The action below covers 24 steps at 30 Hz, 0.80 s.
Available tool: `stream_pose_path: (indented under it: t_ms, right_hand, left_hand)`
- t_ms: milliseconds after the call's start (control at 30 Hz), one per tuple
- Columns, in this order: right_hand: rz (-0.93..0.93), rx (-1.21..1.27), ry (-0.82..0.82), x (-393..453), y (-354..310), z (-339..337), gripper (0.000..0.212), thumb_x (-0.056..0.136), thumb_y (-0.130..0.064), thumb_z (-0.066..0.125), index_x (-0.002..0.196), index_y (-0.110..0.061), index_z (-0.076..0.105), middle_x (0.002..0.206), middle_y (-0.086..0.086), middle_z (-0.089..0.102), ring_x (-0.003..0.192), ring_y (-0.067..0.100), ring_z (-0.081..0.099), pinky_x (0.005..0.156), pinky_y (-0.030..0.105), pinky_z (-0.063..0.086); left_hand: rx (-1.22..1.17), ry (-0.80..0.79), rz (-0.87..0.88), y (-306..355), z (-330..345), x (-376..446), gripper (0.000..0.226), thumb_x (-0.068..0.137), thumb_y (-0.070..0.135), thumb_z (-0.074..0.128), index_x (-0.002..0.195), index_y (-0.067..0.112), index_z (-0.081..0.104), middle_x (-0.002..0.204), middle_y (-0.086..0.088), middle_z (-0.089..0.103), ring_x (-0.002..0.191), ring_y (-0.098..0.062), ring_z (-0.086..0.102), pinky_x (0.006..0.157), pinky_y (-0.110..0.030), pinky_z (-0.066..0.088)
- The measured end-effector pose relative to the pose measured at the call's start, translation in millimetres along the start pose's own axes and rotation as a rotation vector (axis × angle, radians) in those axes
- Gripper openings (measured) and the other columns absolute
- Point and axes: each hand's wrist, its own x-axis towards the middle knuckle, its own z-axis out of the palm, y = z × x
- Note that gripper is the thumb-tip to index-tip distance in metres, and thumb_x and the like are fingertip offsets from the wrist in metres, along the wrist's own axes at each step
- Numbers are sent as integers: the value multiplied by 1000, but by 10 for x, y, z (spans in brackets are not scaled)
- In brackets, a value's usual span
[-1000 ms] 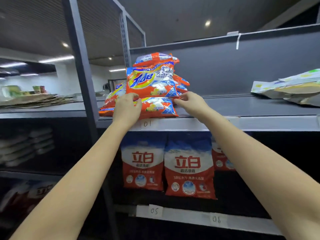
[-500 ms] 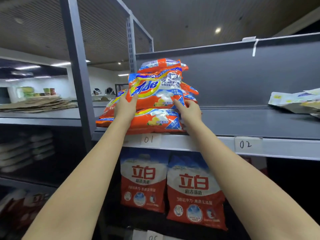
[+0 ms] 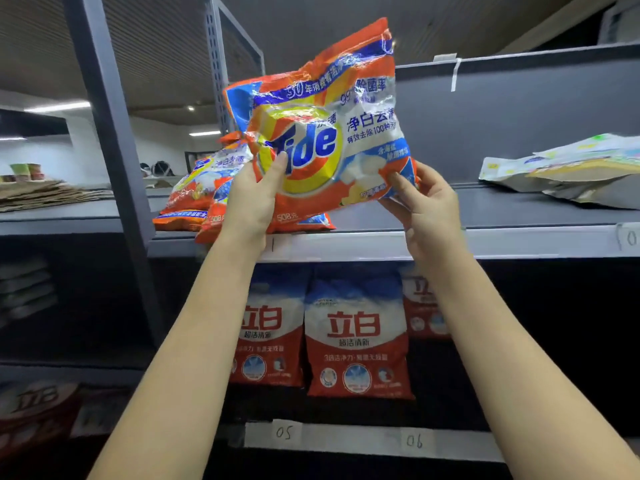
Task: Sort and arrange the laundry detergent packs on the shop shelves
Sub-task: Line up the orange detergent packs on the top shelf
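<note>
An orange Tide detergent pack (image 3: 325, 126) is held upright in the air above the top shelf (image 3: 450, 242). My left hand (image 3: 254, 195) grips its lower left edge, thumb across the logo. My right hand (image 3: 424, 206) pinches its lower right corner. Behind and below it, more orange Tide packs (image 3: 197, 188) lie stacked flat on the shelf's left end by the label 01.
A grey upright post (image 3: 114, 133) stands left of the stack. Pale flat packs (image 3: 568, 171) lie at the shelf's far right. Red-and-white detergent bags (image 3: 356, 334) stand on the lower shelf above labels 05 and 06. Flattened cardboard (image 3: 41, 197) lies on the neighbouring shelf at left.
Both hands have lifted the top Tide pack off the stack and turned it upright toward me. The view has moved closer to the shelf.
</note>
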Motion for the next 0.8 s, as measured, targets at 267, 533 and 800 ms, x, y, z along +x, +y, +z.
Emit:
stream_pose_path:
  t_ms: [267,533,800]
  right_hand:
    - [53,-58,148,-1264,-62,-1042,40,63,-25,73,100,-12,62,92,2,74,87,15,70,70,26,57]
    - [373,-342,242,-2177,127,-2059,38,71,-22,66,107,-15,62,100,2,73,93,17,69,80,30,56]
    - [627,-482,323,-2453,270,-2794,35,75,-35,68,104,-14,66,97,2,74,90,18,71,76,27,55]
  left_hand:
    - [-310,-251,-262,-426,498,-1026,12,91,22,56,101,18,60,81,3,75,76,-12,72,62,-25,56]
    - [-388,-420,-655,-1265,1035,-1959,37,74,31,64,105,13,60,88,-10,75,74,-21,72,60,-32,58]
    - [-332,-465,-963,-1971,1543,-2511,42,72,34,66,107,12,61,95,-12,74,77,-25,72,65,-38,60]
